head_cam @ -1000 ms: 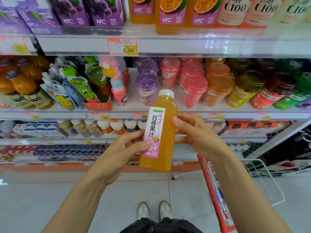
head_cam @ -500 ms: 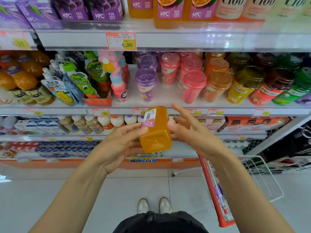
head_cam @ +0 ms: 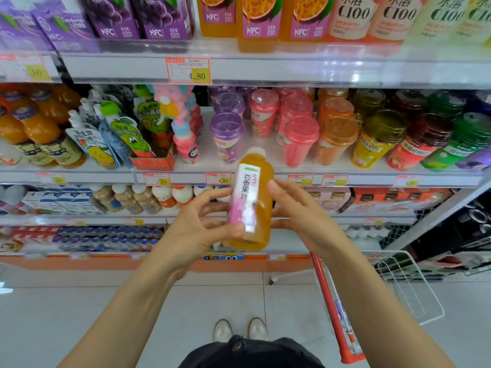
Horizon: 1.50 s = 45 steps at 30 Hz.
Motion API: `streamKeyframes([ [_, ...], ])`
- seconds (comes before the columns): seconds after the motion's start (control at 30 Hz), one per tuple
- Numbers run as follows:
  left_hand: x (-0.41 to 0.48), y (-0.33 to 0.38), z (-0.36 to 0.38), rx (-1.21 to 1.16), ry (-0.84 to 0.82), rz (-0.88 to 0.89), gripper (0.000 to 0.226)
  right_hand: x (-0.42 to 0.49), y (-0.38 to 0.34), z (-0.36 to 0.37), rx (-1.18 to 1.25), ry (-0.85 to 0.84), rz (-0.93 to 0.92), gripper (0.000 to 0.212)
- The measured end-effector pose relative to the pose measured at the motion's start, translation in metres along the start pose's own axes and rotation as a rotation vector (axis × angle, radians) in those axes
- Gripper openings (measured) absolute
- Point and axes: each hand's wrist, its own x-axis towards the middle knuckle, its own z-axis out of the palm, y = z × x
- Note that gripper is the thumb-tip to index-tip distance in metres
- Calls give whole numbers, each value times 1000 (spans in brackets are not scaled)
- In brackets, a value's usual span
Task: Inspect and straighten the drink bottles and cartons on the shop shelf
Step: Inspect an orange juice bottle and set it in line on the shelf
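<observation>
At the bottom edge of the view are a person's pale shoes [head_cam: 240, 329] on a tiled floor, with a red-framed wire trolley [head_cam: 329, 301] just to the right. Two bare forearms reach up and forward from there.

Between the hands, held in the air and clear of every shelf, is an orange juice bottle [head_cam: 261, 197] with a white cap, tilted slightly, its pink-and-white label [head_cam: 244, 197] facing the camera. The left grip [head_cam: 202, 227] holds the bottle low down, thumb curled across the foot of the label. The right grip [head_cam: 303, 219] is wide, with straight fingers laid against the bottle's right side.

Behind the bottle runs the front edge of the middle shelf [head_cam: 372, 179], carrying rows of lidded cups [head_cam: 300, 139]. Above it, the top shelf [head_cam: 292, 70] holds similar orange bottles [head_cam: 256, 22].

This looks like the inspection step, with the label under review. The next move probably calls for a firm two-handed hold, then standing the bottle upright at a shelf's front edge, label outward. Which slot is its own cannot be told.
</observation>
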Motion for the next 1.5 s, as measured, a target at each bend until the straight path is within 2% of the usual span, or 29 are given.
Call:
streamKeyframes([
  [0.07,-4,3,6,198,51,156,84,4,-8,10,4,33,-43,67],
  [0.13,-9,8,15,444,134,325,86,7,-16,19,28,65,-139,40],
  [0.17,-10,10,17,526,159,398,87,8,-18,21,53,88,-172,38],
  [0.2,-11,12,16,557,166,453,86,8,-21,21,76,102,-185,46],
  [0.23,-10,15,13,534,154,475,83,7,-23,21,92,112,-198,56],
  [0.3,-7,22,4,376,101,408,73,6,-29,19,64,108,-260,65],
  [0.43,-2,28,-5,28,-159,197,56,-1,-47,19,-3,25,-393,56],
  [0.53,-4,31,-2,-103,-228,215,64,-3,-57,21,-18,-57,-438,57],
  [0.63,-7,41,-2,-34,-93,281,52,-6,-68,21,-100,-48,-459,65],
  [0.73,-9,46,0,300,209,337,57,-7,-79,22,-241,94,-509,75],
  [0.83,-11,48,5,577,387,354,59,-5,-85,26,-267,167,-550,64],
  [0.87,-10,49,3,580,376,351,59,-5,-87,26,-259,172,-566,58],
  [0.93,-6,50,-9,437,258,359,58,-6,-95,26,-232,138,-595,49],
  [1.0,-2,56,-21,300,117,369,57,-5,-103,25,-201,101,-606,49],
  [1.07,0,63,-27,291,54,399,57,-3,-111,25,-189,67,-616,51],
  [1.2,7,79,-34,367,187,529,64,-2,-139,26,-225,-30,-646,44],
  [1.27,10,89,-39,433,279,587,64,0,-161,27,-290,2,-700,41],
  [1.37,14,110,-43,478,329,651,61,8,-194,29,-435,93,-795,43],
  [1.43,17,127,-46,468,360,692,60,10,-215,29,-503,75,-820,49],
  [1.5,22,146,-50,443,403,743,56,12,-233,27,-523,71,-864,41],
])
